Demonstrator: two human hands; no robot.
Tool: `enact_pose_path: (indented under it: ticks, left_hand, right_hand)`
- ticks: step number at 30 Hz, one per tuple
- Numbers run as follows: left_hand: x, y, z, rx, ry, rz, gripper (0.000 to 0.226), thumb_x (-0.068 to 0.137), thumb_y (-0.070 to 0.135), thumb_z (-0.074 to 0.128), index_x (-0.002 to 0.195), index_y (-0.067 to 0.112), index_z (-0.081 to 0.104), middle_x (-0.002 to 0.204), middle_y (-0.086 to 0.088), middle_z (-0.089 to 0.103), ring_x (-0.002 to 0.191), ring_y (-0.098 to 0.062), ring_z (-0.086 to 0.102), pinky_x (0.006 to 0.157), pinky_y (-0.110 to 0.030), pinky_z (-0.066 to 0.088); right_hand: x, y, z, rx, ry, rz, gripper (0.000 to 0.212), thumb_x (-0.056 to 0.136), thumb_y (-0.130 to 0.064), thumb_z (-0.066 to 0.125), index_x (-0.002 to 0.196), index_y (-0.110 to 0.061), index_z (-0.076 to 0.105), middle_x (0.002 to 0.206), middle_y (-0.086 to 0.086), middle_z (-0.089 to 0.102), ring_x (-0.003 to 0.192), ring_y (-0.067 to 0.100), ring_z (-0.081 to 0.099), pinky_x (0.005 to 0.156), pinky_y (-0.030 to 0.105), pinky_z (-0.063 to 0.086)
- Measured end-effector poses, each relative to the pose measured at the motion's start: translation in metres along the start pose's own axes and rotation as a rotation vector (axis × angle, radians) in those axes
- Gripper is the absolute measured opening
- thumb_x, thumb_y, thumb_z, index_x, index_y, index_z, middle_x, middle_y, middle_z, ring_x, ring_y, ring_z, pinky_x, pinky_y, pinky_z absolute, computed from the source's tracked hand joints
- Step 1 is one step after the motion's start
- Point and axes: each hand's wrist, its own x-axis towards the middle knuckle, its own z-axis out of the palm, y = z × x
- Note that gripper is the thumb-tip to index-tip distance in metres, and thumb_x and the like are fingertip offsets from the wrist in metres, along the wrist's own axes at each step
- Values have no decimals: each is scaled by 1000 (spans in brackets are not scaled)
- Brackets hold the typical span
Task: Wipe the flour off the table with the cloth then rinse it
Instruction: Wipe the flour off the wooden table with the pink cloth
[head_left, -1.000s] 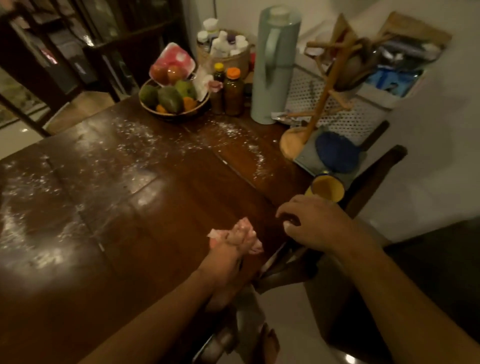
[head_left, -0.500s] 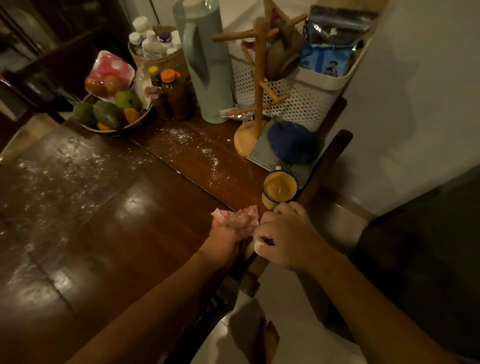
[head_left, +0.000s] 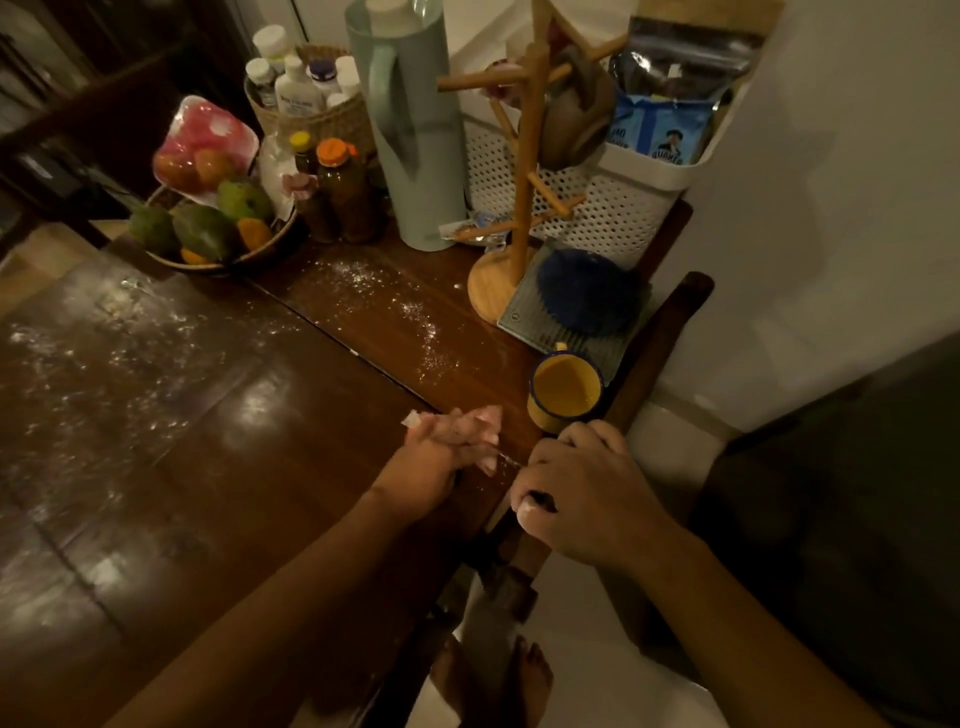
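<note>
A bunched pink cloth (head_left: 480, 418) is gripped in my left hand (head_left: 436, 467) and presses on the dark wooden table (head_left: 234, 467) at its right edge. My right hand (head_left: 587, 488) sits cupped against that edge just right of the cloth, fingers bent downward, white flour on the thumb tip. What lies in its palm is hidden. Flour (head_left: 410, 312) is scattered on the far table leaf, and more flour (head_left: 78, 364) dusts the left side.
A yellow mug (head_left: 563, 389) stands just beyond my right hand. Behind it are a blue scrubber (head_left: 587, 291), a wooden mug tree (head_left: 519, 182), a green flask (head_left: 415, 135), a white basket (head_left: 613, 208) and a fruit bowl (head_left: 208, 228). A chair back (head_left: 660, 338) stands at the edge.
My left hand has slid the cloth rightward to the table edge. My right hand has come in beside it at the edge. The view has swung right.
</note>
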Motion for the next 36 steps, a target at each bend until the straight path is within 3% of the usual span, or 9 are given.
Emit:
enact_pose_path:
  ticks: [4,9,13,16,19,22,26,31,36]
  left_hand:
    - [11,-41,-14,-141,169,-315,69,94,0,45,147,42,35,164,4,15,151,-28,6,120,-46,1]
    - [57,-58,-14,-129,291,-539,69,92,10,35,154,35,15,164,-7,12,150,-31,12,119,-54,21]
    - [76,-26,-8,-197,313,-263,53,90,9,50,138,30,46,150,6,41,138,-14,36,112,-39,32]
    - [77,-48,5,-177,44,-2,70,90,5,57,150,31,32,160,2,26,149,-23,18,119,-44,19]
    - [82,-85,-20,-215,-35,-316,78,88,19,66,148,46,23,159,1,26,147,-36,23,117,-52,27]
    - [82,-99,-46,-210,237,-520,58,93,3,51,142,32,40,160,-8,26,147,-40,20,115,-60,27]
    - [117,-77,-50,-247,242,-443,51,92,-2,52,139,18,48,154,-6,38,143,-27,31,114,-42,28]
    - [92,-70,-42,-243,127,81,48,94,1,50,137,21,56,150,-4,46,140,-23,38,117,-44,31]
    - [101,-139,-57,-151,168,-205,64,90,-3,52,145,29,45,157,-4,35,146,-33,28,117,-51,29]
  right_hand:
    - [1,-5,0,-25,22,58,41,85,-53,34,103,-42,68,98,-22,58,100,5,39,100,27,16]
    - [8,-15,1,-127,16,132,52,82,-57,33,123,-45,62,105,-18,65,106,10,46,99,34,20]
    - [13,-13,-2,-187,-42,137,65,77,-60,33,139,-45,50,129,-11,57,131,18,39,103,40,18]
    - [14,-17,-5,-207,-81,154,67,76,-64,31,137,-44,50,131,-10,52,135,18,32,105,42,17]
    - [15,-21,-9,-213,-107,156,63,77,-65,36,134,-45,52,129,-11,53,136,19,34,106,46,21]
    - [20,-21,-12,-192,-164,124,63,79,-63,39,139,-46,46,135,-13,46,140,18,27,109,47,19]
    - [23,-19,-13,-170,-149,64,59,76,-61,42,133,-47,45,135,-15,44,139,17,28,106,42,26]
    - [54,-15,-11,-5,-135,-92,48,85,-44,49,133,-41,44,144,-12,35,141,16,23,108,39,31]
    - [115,-23,16,185,-148,-178,46,90,-23,56,136,-27,54,149,1,39,140,21,26,107,43,38]
